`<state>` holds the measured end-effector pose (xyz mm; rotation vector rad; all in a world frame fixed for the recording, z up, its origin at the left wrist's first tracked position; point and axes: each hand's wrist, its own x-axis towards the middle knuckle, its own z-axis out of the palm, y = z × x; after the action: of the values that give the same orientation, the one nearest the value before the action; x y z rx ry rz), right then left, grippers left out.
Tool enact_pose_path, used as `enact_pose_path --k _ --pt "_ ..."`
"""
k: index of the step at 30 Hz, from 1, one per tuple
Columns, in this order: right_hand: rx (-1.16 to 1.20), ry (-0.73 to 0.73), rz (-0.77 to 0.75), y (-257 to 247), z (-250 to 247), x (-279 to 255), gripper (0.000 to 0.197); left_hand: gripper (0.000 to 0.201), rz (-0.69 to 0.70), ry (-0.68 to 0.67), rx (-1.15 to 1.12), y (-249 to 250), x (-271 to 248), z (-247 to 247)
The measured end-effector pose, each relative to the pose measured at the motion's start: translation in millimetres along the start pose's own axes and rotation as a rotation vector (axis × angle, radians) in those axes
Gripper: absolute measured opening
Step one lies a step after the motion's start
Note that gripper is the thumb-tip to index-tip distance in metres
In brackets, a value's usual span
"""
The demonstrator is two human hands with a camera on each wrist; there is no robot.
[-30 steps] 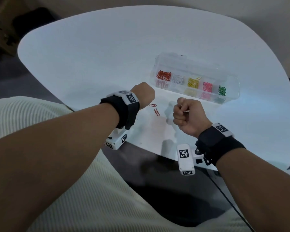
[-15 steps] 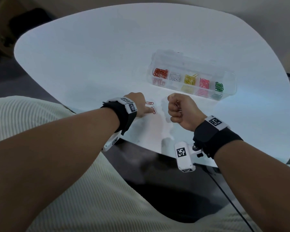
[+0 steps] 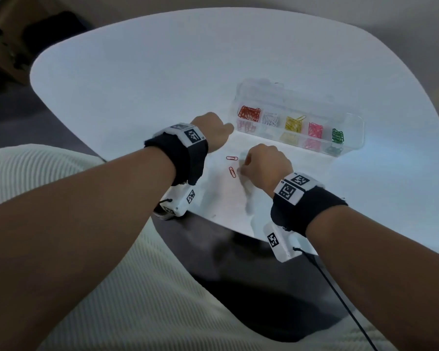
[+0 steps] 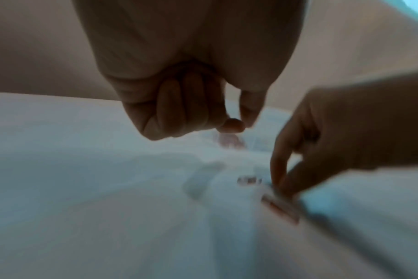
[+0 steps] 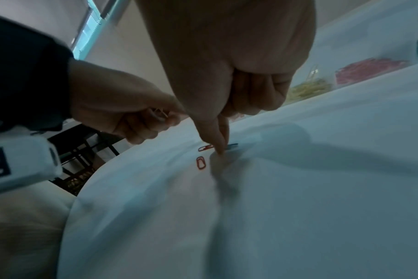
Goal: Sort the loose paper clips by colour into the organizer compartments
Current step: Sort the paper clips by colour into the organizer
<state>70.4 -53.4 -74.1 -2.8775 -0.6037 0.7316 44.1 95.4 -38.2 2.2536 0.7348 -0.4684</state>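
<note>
Two red paper clips (image 3: 232,158) (image 3: 232,172) lie loose on the white table (image 3: 137,79). My right hand (image 3: 241,168) stands over them with thumb and index tips down on the table, pinching the end of a bluish clip (image 5: 232,146); its other fingers are curled. My left hand (image 3: 228,127) hovers by the left end of the clear organizer (image 3: 350,133), fingers curled, thumb and index pinching something thin that looks like a paper clip (image 5: 160,112). The organizer's compartments hold red (image 3: 249,114), silver (image 3: 271,119), yellow (image 3: 293,124), pink (image 3: 314,129) and green (image 3: 337,136) clips.
The table's near edge (image 3: 228,228) runs just under both wrists, with my lap in pale ribbed cloth (image 3: 86,287) below. A cable (image 3: 340,295) trails from the right wrist camera. A dark chair (image 3: 53,26) stands past the table's far left.
My left hand has lifted from the red clips and moved forward to the organizer's left end. My right hand has come down and leftward, its fingertips now on the table beside the red clips.
</note>
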Motion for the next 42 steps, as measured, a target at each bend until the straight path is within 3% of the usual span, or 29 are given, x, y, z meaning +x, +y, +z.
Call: enact_pose_path --k 4,10,12,15,19,23,27,29,32,34,39,42 --pt "-0.014 -0.105 0.014 9.1 -6.6 -3.6 0.027 0.023 -0.035 0.000 -0.278 19.7 -9.0 -11.4" --pt "0.060 -0.204 0.047 27.1 -12.5 -13.1 0.025 0.021 -0.102 -0.073 -0.490 31.3 -11.5 -23.9" --pt "0.388 -0.297 0.093 30.7 -21.6 -16.4 0.027 0.016 -0.129 -0.109 -0.610 36.8 -10.3 -27.7" --pt "1.149 -0.350 0.254 32.4 -45.6 -22.4 0.024 0.015 -0.123 -0.128 -0.725 48.9 -9.1 -31.4" --pt "1.503 -0.223 0.256 27.6 -84.0 -11.7 0.022 0.014 -0.112 -0.075 -0.745 65.8 -1.5 -28.6" --pt "1.483 -0.029 0.289 22.2 -113.1 1.1 0.005 0.017 -0.151 -0.116 -0.735 83.9 2.8 -16.2" --pt "1.544 0.005 0.321 15.1 -118.8 10.4 0.005 0.017 -0.163 -0.118 -0.792 94.2 6.3 -5.4" --pt "1.541 -0.040 0.328 12.9 -115.3 14.1 0.015 0.015 -0.167 -0.096 -0.860 96.4 9.0 -1.9" --pt "1.483 -0.115 0.295 14.0 -107.0 15.1 0.053 0.009 -0.155 -0.085 -0.964 101.2 9.5 0.3" --pt "1.474 -0.067 0.275 17.3 -102.2 14.5 0.059 0.014 -0.132 -0.095 -0.997 105.0 10.6 -0.3" --pt "1.270 0.333 0.189 27.1 -79.3 1.0 0.008 0.022 -0.102 -0.149 -0.944 103.2 14.9 0.5" --pt "1.093 0.336 0.072 32.7 -51.9 -11.1 0.022 0.017 -0.077 -0.114 -0.921 95.1 16.0 -4.2"
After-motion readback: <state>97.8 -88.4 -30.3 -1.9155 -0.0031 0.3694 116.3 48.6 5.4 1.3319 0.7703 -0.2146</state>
